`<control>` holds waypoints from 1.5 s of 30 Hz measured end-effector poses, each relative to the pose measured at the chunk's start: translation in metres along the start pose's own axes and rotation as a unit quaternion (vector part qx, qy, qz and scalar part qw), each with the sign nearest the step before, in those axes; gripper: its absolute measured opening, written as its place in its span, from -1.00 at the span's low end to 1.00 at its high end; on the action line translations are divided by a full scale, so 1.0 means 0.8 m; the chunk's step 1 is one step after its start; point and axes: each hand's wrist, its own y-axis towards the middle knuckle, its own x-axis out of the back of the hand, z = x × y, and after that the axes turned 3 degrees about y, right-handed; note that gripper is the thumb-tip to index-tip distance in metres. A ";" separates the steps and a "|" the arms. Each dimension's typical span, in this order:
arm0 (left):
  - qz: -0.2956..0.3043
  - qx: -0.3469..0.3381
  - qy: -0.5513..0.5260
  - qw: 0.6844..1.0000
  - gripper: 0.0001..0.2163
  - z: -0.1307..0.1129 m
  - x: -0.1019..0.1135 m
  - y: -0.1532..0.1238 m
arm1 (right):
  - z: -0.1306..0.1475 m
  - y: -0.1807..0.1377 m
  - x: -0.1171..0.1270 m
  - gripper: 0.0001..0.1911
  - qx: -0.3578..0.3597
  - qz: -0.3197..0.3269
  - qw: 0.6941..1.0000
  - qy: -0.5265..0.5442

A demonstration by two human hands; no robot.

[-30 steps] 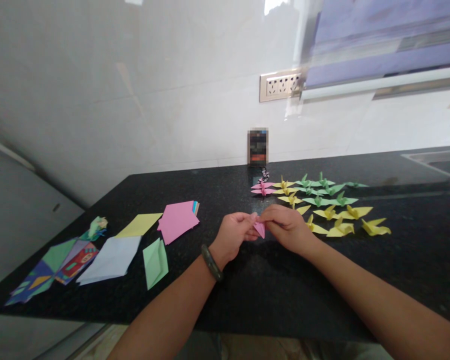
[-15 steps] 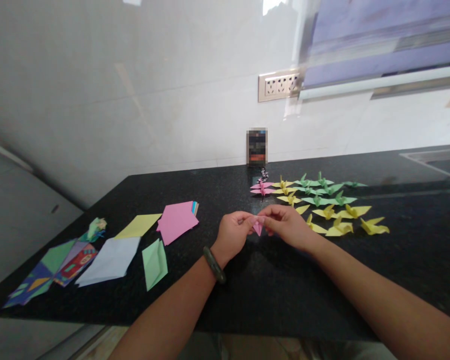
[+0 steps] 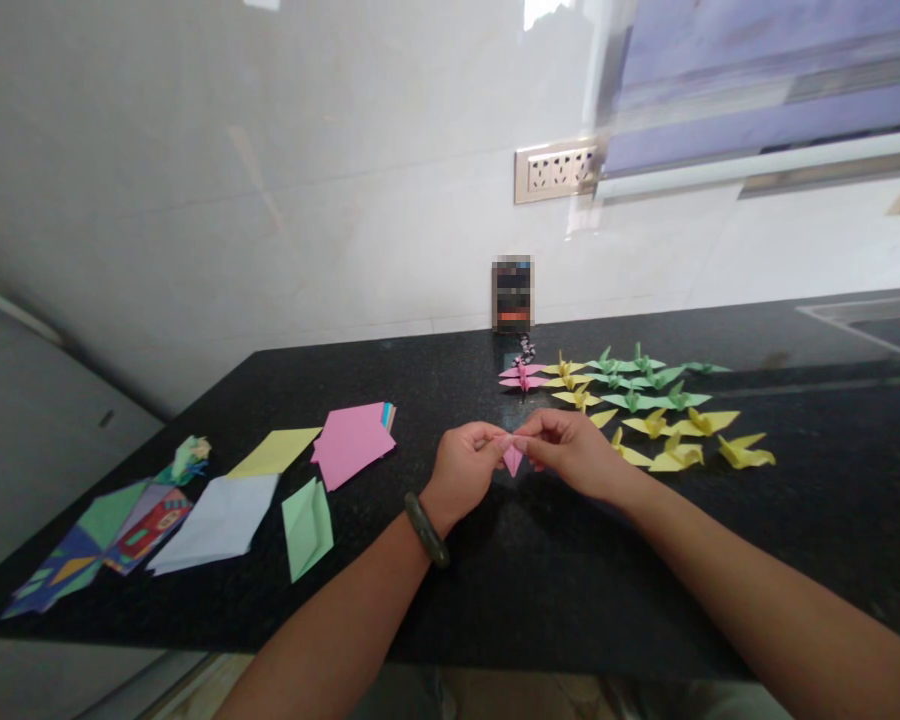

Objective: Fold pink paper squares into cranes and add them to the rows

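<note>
A small folded pink paper (image 3: 513, 460) is pinched between both hands above the dark countertop, its point facing me. My left hand (image 3: 466, 462), with a dark green bangle at the wrist, grips its left side between thumb and fingers. From the other side, my right hand (image 3: 570, 450) holds it the same way, the two thumbs close together at the top. The fingers hide the paper's upper part. Just beyond and right of my hands stand rows of folded paper cranes: pink cranes (image 3: 523, 378), yellow cranes (image 3: 679, 455) and green cranes (image 3: 636, 401).
Left of my hands lie a pink paper stack (image 3: 354, 440), a folded green paper (image 3: 307, 530), a yellow sheet (image 3: 276, 452), white sheets (image 3: 221, 522) and patterned paper (image 3: 94, 550). A blurred-out upright object (image 3: 513, 293) leans at the wall, below a socket panel (image 3: 555, 172).
The thumbs have shifted slightly on the pink paper, and its lower point shows a little longer and flatter. Both hands stay in nearly the same place.
</note>
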 end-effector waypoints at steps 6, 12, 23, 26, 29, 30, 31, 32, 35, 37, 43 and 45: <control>-0.003 -0.014 0.001 1.000 -0.85 -0.003 0.001 -0.001 | 0.001 -0.003 -0.007 -0.83 0.013 -0.023 1.000 -0.013; 0.023 0.056 -0.095 0.994 -0.80 0.000 -0.005 -0.001 | -0.002 0.000 -0.009 -0.80 -0.014 -0.073 0.995 0.071; 0.073 0.054 -0.075 0.993 -0.87 -0.002 -0.007 -0.004 | -0.003 0.000 -0.010 -0.67 0.024 -0.069 0.997 0.022; 0.082 0.061 -0.064 0.993 -0.88 -0.001 -0.007 -0.004 | -0.006 0.001 -0.009 -0.65 0.021 -0.102 0.994 0.025; 0.089 0.055 -0.034 0.994 -0.87 0.002 -0.007 -0.004 | -0.008 0.003 -0.007 -0.66 0.002 -0.081 0.996 0.023; 0.092 0.051 -0.023 0.994 -0.86 0.004 -0.007 -0.004 | -0.008 0.003 -0.006 -0.67 0.007 -0.075 0.997 0.011; 0.097 0.047 -0.012 0.994 -0.85 0.005 -0.007 -0.004 | -0.008 0.003 -0.006 -0.69 0.019 -0.076 0.997 -0.006; 0.102 0.041 -0.002 0.994 -0.84 0.006 -0.007 -0.004 | -0.007 0.003 -0.006 -0.69 0.034 -0.082 0.996 -0.026; 0.108 0.027 0.016 0.994 -0.83 0.008 -0.007 -0.004 | -0.005 0.003 -0.006 -0.69 0.052 -0.111 0.990 -0.066; 0.098 0.025 0.021 0.995 -0.83 0.009 -0.006 -0.003 | -0.007 0.004 -0.006 -0.70 0.028 -0.113 0.992 -0.049; 0.010 0.027 0.001 1.000 -0.81 0.010 -0.004 0.003 | -0.014 0.007 -0.002 -0.70 -0.020 -0.061 0.997 0.042; -0.032 0.013 0.013 0.999 -0.81 0.011 -0.002 0.004 | -0.012 0.005 -0.004 -0.69 -0.035 -0.050 0.998 0.034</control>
